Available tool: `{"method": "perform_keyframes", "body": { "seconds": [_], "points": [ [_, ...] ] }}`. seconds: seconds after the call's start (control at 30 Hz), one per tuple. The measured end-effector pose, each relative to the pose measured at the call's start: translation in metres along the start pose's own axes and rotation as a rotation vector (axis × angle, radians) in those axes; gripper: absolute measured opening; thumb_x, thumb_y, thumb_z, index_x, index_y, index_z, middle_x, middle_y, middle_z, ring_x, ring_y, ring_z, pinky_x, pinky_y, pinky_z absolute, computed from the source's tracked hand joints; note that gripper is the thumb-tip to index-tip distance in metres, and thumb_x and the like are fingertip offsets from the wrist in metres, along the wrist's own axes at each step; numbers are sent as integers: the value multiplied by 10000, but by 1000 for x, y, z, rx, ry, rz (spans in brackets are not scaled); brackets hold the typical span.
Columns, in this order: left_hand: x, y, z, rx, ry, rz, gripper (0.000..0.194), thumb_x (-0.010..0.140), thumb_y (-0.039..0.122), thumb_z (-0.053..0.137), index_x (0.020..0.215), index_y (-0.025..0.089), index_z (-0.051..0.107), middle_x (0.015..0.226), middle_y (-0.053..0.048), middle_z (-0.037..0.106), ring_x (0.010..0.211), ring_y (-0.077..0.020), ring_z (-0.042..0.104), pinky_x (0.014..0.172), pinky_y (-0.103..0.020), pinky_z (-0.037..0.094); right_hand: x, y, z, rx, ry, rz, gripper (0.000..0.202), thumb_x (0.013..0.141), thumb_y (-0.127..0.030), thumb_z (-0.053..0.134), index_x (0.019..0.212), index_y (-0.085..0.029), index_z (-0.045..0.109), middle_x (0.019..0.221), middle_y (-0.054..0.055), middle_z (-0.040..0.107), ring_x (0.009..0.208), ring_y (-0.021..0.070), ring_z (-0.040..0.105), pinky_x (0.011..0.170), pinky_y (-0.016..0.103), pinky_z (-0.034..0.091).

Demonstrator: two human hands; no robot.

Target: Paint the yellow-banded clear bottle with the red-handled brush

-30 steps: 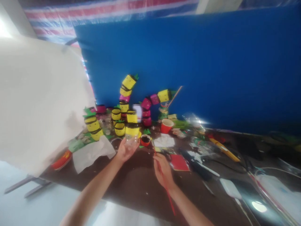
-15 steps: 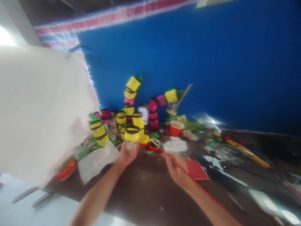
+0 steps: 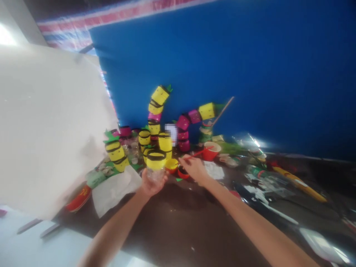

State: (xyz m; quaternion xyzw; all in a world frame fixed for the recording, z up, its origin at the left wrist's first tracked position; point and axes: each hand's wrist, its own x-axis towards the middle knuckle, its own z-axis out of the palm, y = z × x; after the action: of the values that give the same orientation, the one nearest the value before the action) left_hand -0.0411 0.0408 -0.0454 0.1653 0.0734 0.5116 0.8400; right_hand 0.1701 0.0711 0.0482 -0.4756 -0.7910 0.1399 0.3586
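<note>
My left hand (image 3: 152, 183) is closed around the lower part of a clear plastic cup (image 3: 156, 163), whose upper half is yellow with a black band at the rim. Between the fingers of my right hand (image 3: 193, 169) is a thin red-handled paintbrush (image 3: 198, 152), its handle pointing right. The brush tip is too blurred to make out, but it is near a small yellow paint cup (image 3: 171, 165). Partly covered by the right hand stands a small red cup (image 3: 183, 174) of dark paint.
Yellow and magenta banded cup stacks (image 3: 154, 128) stand behind the hands against a blue board (image 3: 222, 66). A red cup (image 3: 211, 151) and a white tissue (image 3: 215, 170) lie to the right. White paper (image 3: 115, 191) and a red bowl (image 3: 79, 199) are left; plastic bottles and tools clutter the right.
My right hand has moved up and to the left, over the dark paint cup, and the brush handle has swung from pointing down-right to pointing up-right. My left hand keeps the cup in nearly the same place.
</note>
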Motion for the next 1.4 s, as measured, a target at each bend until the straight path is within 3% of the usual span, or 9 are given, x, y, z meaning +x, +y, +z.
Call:
{"method": "perform_keyframes", "body": {
  "seconds": [0.17,0.37,0.67,0.87,1.0,1.13,1.27,1.4],
  "points": [
    [-4,-1,18,-6,-29,-90,677,678,642,523,1072,98,602,1053,-164,655,1091,-314,562,957,-406,379,10,6,7,-48,-15,-30,293,904,-322,431,696,-192,591,702,42,692,694,181,671,698,260,473],
    [0,-4,23,11,-109,-124,761,636,738,492,1053,111,604,1220,-213,578,1200,-354,491,1032,-463,291,21,2,9,-115,-40,-70,355,934,-348,382,711,-183,603,680,47,680,659,177,662,704,265,471],
    [-1,-1,27,34,-54,-58,701,677,695,502,1038,104,610,1131,-188,622,1233,-324,467,1072,-459,256,28,-12,7,-190,-208,-149,385,945,-352,386,735,-180,660,766,67,716,766,185,676,769,260,472],
    [0,-1,30,21,-53,-44,697,661,691,518,1022,103,615,1101,-180,645,1212,-321,500,1093,-435,246,35,-17,3,-221,-247,-120,343,946,-325,388,836,-169,673,853,77,724,839,198,677,809,274,462],
    [0,-1,34,-2,-41,-47,683,683,668,513,1026,87,619,1091,-189,648,1201,-318,513,1093,-419,258,37,-18,3,-215,-266,-107,322,931,-317,423,782,-174,670,843,72,726,843,191,671,816,264,453],
    [-1,-1,37,-13,-19,-46,679,680,658,520,1027,83,616,1109,-183,643,1181,-322,526,1063,-412,308,35,-19,1,-183,-197,-69,327,925,-342,426,753,-185,656,771,54,714,769,176,671,781,256,457],
    [-2,-1,36,-39,5,-44,674,738,633,484,1084,64,587,1145,-180,628,1093,-280,577,958,-351,413,25,-14,-6,-148,-3,34,355,921,-380,403,722,-188,625,687,52,693,684,189,664,699,271,464],
    [-4,-4,31,-80,55,-83,655,752,559,544,1158,46,544,999,-163,671,883,-207,640,814,-284,486,2,-7,-21,-118,172,151,415,915,-428,376,635,-199,580,573,43,659,584,193,640,596,276,452]
  ]
}}
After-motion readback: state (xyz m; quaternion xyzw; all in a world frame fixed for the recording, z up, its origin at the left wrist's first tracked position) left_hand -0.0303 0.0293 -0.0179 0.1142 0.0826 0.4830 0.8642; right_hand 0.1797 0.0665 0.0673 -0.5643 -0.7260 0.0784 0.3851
